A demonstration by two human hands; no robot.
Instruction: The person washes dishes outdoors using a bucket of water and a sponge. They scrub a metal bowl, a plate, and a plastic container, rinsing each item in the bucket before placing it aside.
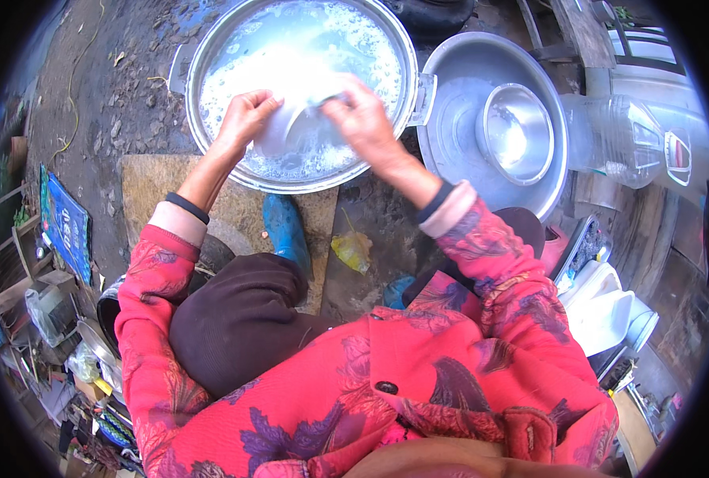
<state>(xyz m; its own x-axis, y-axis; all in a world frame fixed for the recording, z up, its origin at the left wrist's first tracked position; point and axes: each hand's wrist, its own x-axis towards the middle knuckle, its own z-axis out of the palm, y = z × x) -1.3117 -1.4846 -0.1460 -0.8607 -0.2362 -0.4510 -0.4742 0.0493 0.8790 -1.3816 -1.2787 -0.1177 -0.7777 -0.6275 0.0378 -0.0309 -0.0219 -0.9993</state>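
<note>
Head view: a person in a red flowered jacket [418, 374] squats on the bare ground [123, 88] and works over a large aluminium pot [211, 48] full of sudsy water [306, 56]. The pot stands at the far edge of a flat stone slab [143, 179] laid on the ground; its two side handles stick out left and right.

The left hand [247, 119] grasps the near left rim of a pale plate [278, 131], fingers curled over its edge, and holds it tilted above the water at the pot's near side. The right hand [362, 119] is clenched at the plate's right edge, where a dark bit of something shows under the fingers; what it holds I cannot tell. Both wrists wear dark cuffs under pink sleeve ends.

Just right of the pot, touching its right handle, lies a wide aluminium basin [450, 127] with a shiny steel bowl [518, 131] standing upright inside it. Further right a clear plastic jug [621, 139] lies on its side. Near the person's right knee sit white plastic containers [605, 307].

In front of the knees a blue boot [284, 231] rests on the slab's near edge, and a yellow scrap [353, 248] lies on the wet ground beside it. At the left edge of the ground lie a blue printed sheet [66, 227] and assorted clutter.
</note>
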